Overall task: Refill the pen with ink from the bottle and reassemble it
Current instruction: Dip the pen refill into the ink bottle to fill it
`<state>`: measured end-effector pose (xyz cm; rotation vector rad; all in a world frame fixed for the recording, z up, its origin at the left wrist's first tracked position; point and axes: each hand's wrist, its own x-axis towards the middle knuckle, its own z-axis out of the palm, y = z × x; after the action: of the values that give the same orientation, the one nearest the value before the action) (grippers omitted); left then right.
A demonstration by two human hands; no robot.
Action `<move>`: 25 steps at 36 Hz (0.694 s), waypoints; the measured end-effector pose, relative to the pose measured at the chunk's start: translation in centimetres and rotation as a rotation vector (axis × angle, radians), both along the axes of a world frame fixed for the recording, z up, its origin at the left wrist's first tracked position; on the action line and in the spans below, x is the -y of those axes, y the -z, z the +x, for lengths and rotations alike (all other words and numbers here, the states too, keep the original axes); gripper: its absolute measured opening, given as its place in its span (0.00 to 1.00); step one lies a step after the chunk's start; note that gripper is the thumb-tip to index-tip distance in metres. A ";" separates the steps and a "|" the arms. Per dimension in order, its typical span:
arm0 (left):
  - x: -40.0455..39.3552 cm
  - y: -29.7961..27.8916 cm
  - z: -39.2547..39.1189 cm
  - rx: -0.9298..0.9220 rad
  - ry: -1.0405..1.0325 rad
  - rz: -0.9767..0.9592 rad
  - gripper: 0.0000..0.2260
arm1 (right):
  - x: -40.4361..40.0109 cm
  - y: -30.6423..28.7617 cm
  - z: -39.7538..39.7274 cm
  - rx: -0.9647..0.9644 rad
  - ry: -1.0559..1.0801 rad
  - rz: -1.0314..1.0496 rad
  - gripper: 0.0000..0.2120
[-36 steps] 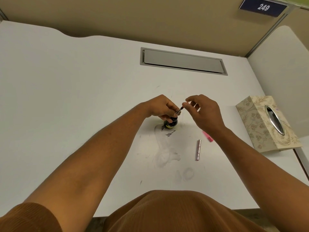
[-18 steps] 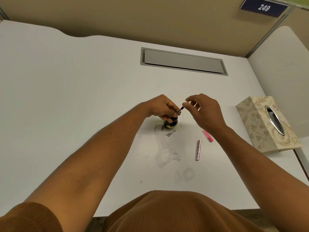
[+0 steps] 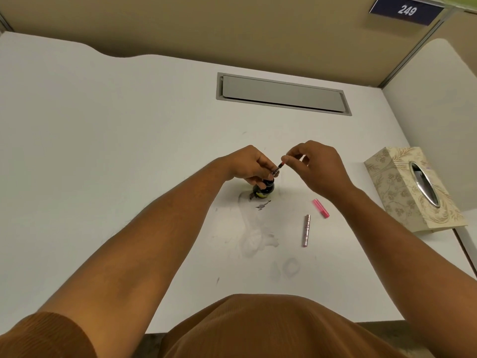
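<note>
**Pen part held over the ink bottle on a stained white desk**

A smooth white desk (image 3: 103, 151) is bounded by tan partition walls, with a grey rectangular hatch (image 3: 283, 94) set flush near its far edge and a dark plate numbered 249 (image 3: 407, 10) high on the wall. Grey ink smears (image 3: 258, 236) are spread over the middle. A small, round, dark bottle (image 3: 264, 190) stands there upright, gripped by the left hand (image 3: 249, 164). A thin, dark pen part (image 3: 277, 169), tilted, is pinched at its upper end by the right hand (image 3: 320, 166); its lower end seems to enter the bottle's mouth. A ribbed metallic barrel (image 3: 306, 230) and a pink cap (image 3: 320, 208) lie nearby, apart. A floral tissue box (image 3: 392, 187) sits at the right.
</note>
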<state>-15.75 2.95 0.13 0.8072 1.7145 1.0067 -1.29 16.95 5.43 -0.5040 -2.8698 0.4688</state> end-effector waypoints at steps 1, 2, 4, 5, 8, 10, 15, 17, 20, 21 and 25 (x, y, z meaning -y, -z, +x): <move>0.0 0.0 0.0 -0.001 0.003 -0.002 0.09 | -0.1 -0.2 0.0 0.006 -0.012 -0.003 0.12; -0.1 -0.1 0.0 -0.001 0.004 -0.004 0.09 | -0.2 -0.3 0.0 0.015 -0.021 -0.006 0.12; 0.0 -0.1 0.0 0.001 0.002 -0.007 0.09 | -0.3 -0.4 0.0 0.035 -0.034 0.004 0.12; 0.0 -0.1 0.0 0.003 0.001 -0.008 0.09 | -0.3 -0.3 0.0 0.041 -0.038 0.010 0.11; 0.0 -0.1 0.0 0.005 0.002 -0.007 0.09 | -0.2 -0.1 -0.1 0.030 -0.042 0.009 0.09; 0.0 -0.2 0.0 0.002 0.003 -0.005 0.09 | -0.1 0.0 -0.1 0.015 -0.042 0.012 0.08; 0.1 -0.1 0.0 -0.003 0.001 -0.004 0.09 | 0.2 0.4 -0.2 0.014 0.019 0.025 0.11; 0.1 -0.2 0.0 -0.005 0.005 -0.002 0.09 | 0.1 0.6 -0.3 0.023 0.037 0.036 0.13; 0.2 -0.2 0.0 -0.018 0.014 -0.008 0.09 | 0.0 0.5 -0.2 0.045 0.030 0.024 0.15; 0.2 -0.2 0.0 -0.022 0.021 -0.010 0.09 | -0.1 0.3 -0.3 0.052 0.017 0.010 0.14; 0.3 -0.2 -0.2 -0.027 0.034 -0.015 0.09 | -0.2 -0.5 -0.5 0.091 -0.055 -0.033 0.11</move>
<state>-15.93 2.64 0.32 0.8408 1.7235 0.9638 -1.77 17.16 5.96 -0.4645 -2.9745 0.5156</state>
